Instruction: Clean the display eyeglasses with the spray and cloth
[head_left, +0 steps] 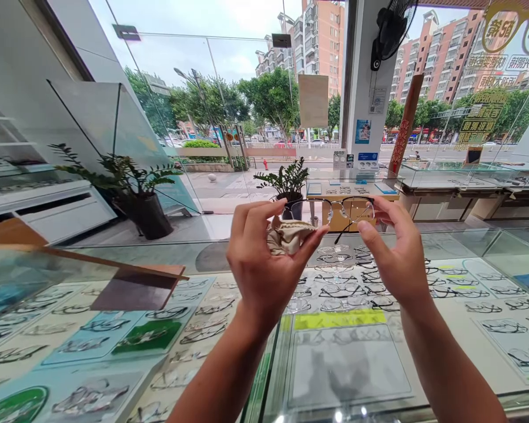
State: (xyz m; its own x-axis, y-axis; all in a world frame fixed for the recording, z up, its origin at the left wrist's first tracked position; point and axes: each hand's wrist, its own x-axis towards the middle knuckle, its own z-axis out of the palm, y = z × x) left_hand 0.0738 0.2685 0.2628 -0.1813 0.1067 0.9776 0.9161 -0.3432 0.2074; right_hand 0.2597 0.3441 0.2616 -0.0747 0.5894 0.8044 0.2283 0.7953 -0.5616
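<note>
Both of my hands hold up a pair of eyeglasses [337, 207] above a glass display counter. The glasses have dark upper rims and clear lenses, and one dark temple arm hangs down below. My left hand [264, 258] grips the left side of the frame and has a crumpled beige cloth [288, 236] bunched in its palm. With thumb and fingers, my right hand [397, 249] holds the right end of the frame near the hinge. Part of the left lens side is hidden behind my left fingers.
Under the glass counter [344, 376] lie rows of eyeglasses. A brown wooden board [139, 286] rests at the left. Potted plants [145, 205] stand beyond the counter, near the glass front. More display counters [449, 197] are at the back right, below a wall fan [390, 29].
</note>
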